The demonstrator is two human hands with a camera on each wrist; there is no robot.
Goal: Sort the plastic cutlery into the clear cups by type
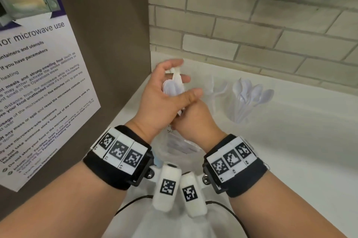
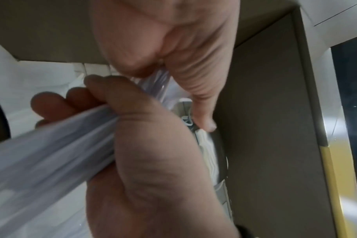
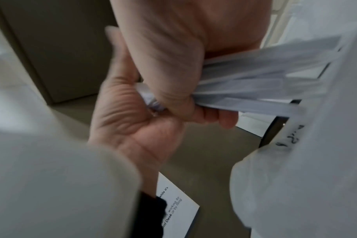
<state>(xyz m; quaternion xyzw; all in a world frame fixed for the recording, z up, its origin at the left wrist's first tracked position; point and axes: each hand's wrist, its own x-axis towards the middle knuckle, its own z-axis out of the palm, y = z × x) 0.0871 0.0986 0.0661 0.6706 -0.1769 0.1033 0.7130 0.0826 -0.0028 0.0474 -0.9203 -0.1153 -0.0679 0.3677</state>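
Observation:
A bundle of white plastic cutlery (image 1: pixel 174 86) is held between both hands above the white counter. My left hand (image 1: pixel 180 79) holds its upper end, where spoon bowls show, between thumb and fingers. Just below it, my right hand (image 1: pixel 186 119) grips the handles in a fist. In the right wrist view the handles (image 3: pixel 255 87) fan out past my right hand (image 3: pixel 173 64). In the left wrist view they (image 2: pixel 51 141) pass blurred through it. A clear cup (image 1: pixel 249 100) full of white spoons stands to the right. A second clear cup (image 1: pixel 217 92) beside it holds little that I can make out.
A clear plastic bag (image 1: pixel 180 143) with more white cutlery lies under my hands. A brown panel (image 1: pixel 108 44) carrying a microwave notice (image 1: pixel 38 83) stands close on the left. The brick wall (image 1: pixel 251 25) runs behind the white counter (image 1: pixel 290 141).

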